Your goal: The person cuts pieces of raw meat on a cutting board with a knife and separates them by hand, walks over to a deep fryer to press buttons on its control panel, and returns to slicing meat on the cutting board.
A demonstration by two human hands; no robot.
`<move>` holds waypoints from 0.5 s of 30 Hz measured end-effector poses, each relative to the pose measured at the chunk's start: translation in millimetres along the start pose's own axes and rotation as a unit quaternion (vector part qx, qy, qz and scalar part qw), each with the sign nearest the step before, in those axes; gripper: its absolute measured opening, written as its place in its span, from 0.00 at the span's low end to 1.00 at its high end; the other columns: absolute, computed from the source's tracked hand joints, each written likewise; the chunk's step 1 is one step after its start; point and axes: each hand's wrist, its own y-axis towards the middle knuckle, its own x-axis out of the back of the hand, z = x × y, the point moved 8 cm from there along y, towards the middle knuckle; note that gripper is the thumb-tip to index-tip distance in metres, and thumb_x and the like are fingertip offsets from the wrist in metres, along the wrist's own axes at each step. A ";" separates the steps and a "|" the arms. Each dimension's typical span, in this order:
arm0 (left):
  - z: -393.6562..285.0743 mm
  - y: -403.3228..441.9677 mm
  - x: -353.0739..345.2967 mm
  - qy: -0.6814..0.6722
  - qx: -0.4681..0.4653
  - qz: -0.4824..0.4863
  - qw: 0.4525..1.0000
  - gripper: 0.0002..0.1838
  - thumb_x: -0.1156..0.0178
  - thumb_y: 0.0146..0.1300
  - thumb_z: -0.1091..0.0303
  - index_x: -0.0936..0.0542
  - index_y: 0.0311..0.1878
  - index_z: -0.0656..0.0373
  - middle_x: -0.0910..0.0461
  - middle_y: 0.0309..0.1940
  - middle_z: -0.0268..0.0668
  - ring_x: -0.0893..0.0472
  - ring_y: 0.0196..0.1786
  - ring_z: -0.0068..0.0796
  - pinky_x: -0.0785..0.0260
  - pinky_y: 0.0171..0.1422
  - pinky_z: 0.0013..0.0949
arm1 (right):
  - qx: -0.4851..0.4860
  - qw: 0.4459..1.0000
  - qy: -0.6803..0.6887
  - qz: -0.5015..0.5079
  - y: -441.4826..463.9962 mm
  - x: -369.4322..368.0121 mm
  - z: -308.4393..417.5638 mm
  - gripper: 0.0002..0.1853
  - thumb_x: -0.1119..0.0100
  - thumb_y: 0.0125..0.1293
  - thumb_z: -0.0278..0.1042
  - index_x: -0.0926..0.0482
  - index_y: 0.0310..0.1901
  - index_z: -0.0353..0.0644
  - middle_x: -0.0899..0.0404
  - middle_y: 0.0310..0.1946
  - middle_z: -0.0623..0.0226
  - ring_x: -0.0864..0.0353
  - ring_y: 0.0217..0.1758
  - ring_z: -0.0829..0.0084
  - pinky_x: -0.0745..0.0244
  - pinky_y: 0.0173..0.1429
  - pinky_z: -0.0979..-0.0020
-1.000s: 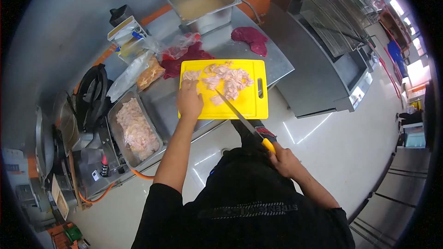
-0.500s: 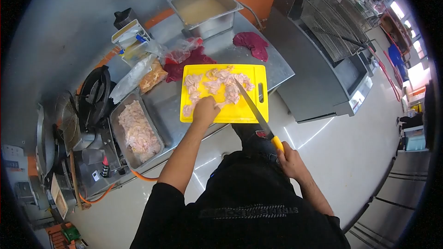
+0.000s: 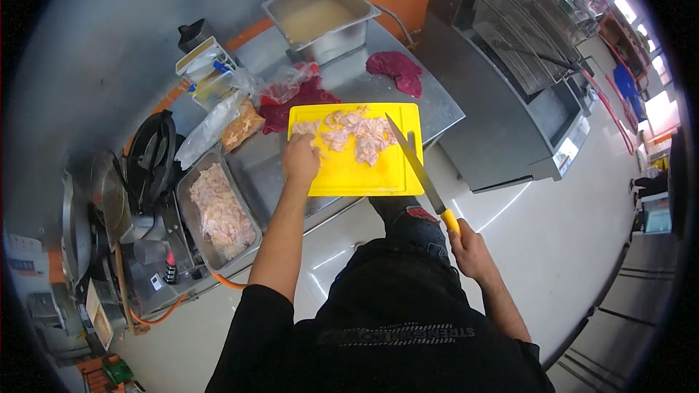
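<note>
Left hand (image 3: 301,160): at raw meat (image 3: 306,127) (grip hidden, cannot tell)
Right hand (image 3: 472,253): grasping yellow-handled knife (image 3: 420,168)
Board (image 3: 349,180): yellow, on bench (image 3: 266,164)

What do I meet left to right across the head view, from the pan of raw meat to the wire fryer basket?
pan of raw meat → left hand → larger heap of raw meat → yellow-handled knife → right hand → wire fryer basket

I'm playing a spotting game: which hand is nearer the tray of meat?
Left. The left hand, at the yellow board, is right of the tray; the right hand, holding the knife, is farther right.
</note>
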 end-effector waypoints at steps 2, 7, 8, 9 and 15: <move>3.5 2.3 -7.5 0.064 -0.017 0.015 0.998 0.11 0.37 0.60 0.74 0.16 0.46 0.57 0.19 0.49 0.44 0.19 0.52 0.48 0.26 0.55 0.47 | 0.011 1.000 -0.011 0.008 1.2 -4.7 -3.7 0.14 0.54 0.77 0.41 0.30 0.51 0.37 0.20 0.30 0.39 0.19 0.39 0.38 0.27 0.43 0.46; 23.3 16.6 -18.9 0.083 0.051 0.085 0.992 0.10 0.38 0.63 0.68 0.15 0.46 0.53 0.18 0.50 0.40 0.18 0.51 0.47 0.25 0.54 0.47 | 0.002 1.000 -0.013 0.020 -2.2 -2.3 1.2 0.15 0.54 0.77 0.42 0.30 0.50 0.37 0.20 0.29 0.41 0.18 0.38 0.39 0.27 0.43 0.46; 21.2 17.5 -18.5 0.083 0.051 0.086 0.992 0.10 0.38 0.63 0.68 0.15 0.46 0.53 0.18 0.50 0.40 0.18 0.51 0.47 0.25 0.54 0.47 | 0.002 1.000 -0.015 0.021 -2.6 -2.3 1.3 0.15 0.55 0.77 0.43 0.30 0.50 0.37 0.20 0.29 0.42 0.18 0.38 0.39 0.27 0.43 0.45; 16.1 19.4 -13.5 0.080 0.027 0.048 0.995 0.10 0.38 0.62 0.67 0.16 0.47 0.52 0.18 0.50 0.39 0.19 0.52 0.47 0.26 0.55 0.47 | 0.002 1.000 -0.014 0.021 -2.3 -3.0 -0.4 0.15 0.55 0.77 0.43 0.30 0.50 0.37 0.20 0.29 0.42 0.18 0.38 0.39 0.27 0.43 0.45; -48.0 12.8 -18.2 0.086 -0.126 0.040 0.987 0.12 0.35 0.59 0.65 0.17 0.46 0.52 0.19 0.51 0.38 0.22 0.57 0.45 0.30 0.59 0.49 | 0.003 1.000 -0.018 0.011 0.1 -1.6 -2.3 0.15 0.54 0.77 0.43 0.30 0.51 0.37 0.20 0.30 0.41 0.18 0.38 0.39 0.27 0.43 0.45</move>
